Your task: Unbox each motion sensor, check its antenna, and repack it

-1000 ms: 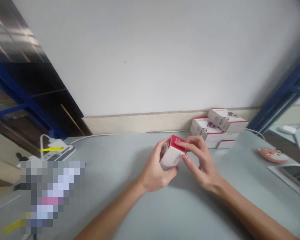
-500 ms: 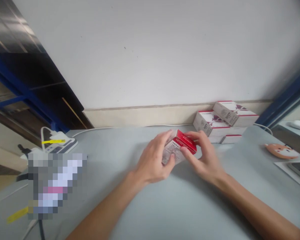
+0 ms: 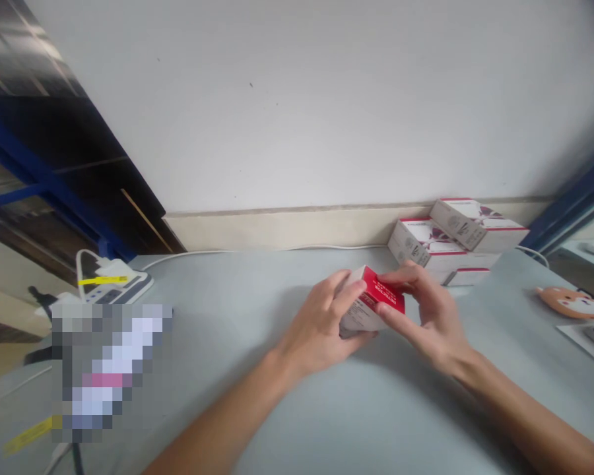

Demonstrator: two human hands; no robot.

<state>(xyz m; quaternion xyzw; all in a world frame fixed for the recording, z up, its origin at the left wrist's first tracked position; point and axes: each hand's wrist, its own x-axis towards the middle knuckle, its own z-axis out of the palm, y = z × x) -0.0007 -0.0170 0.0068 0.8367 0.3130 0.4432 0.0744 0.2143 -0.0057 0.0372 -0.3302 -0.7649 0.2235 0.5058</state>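
A small red and white cardboard box (image 3: 363, 315), printed with the word "DETECTOR", is held tilted above the desk between both hands. My left hand (image 3: 321, 323) wraps round its white side, thumb below and fingers over the near face and upper edge. My right hand (image 3: 428, 313) grips the red end, with the thumb on the near edge and the fingers across the far edge. The box looks closed; its underside and far side are hidden.
Several similar white and red boxes (image 3: 426, 254) are stacked at the back right by the wall. An orange animal-faced object (image 3: 571, 303) lies at the right. On the left are a power strip (image 3: 141, 287) with cables and a blurred-out item (image 3: 111, 373) on the grey desk (image 3: 218, 297).
Both hands and the box have shifted right and slightly down in the view. The box is turned, showing more of its red end. My left fingers have moved onto its upper edge.
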